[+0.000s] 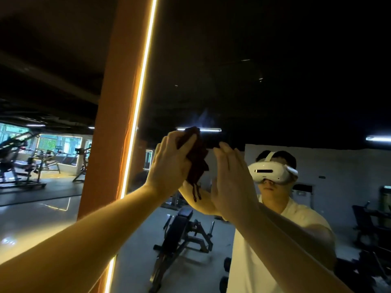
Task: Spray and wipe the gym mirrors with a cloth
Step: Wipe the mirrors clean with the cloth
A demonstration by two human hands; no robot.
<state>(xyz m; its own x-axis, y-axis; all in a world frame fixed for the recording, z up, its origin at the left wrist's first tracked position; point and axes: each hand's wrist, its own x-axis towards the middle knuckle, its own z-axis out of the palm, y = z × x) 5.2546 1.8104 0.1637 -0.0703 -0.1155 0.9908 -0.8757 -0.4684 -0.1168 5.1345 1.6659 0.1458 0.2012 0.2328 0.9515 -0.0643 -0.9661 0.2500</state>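
Up at head height, the left hand [169,163] has the crumpled dark reddish-brown cloth [196,157] bunched in curled fingers and thumb. It's held up to the big wall mirror [264,81], right under a faint pale smear [204,118], which is likely the patch to rub out. The right hand [231,180] is raised just beside the cloth, fingers straight and together, gripping nothing; whether it touches the glass, I cannot tell.

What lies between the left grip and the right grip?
In the head view, the dark cloth, which the left grip holds, hangs beside the right grip.
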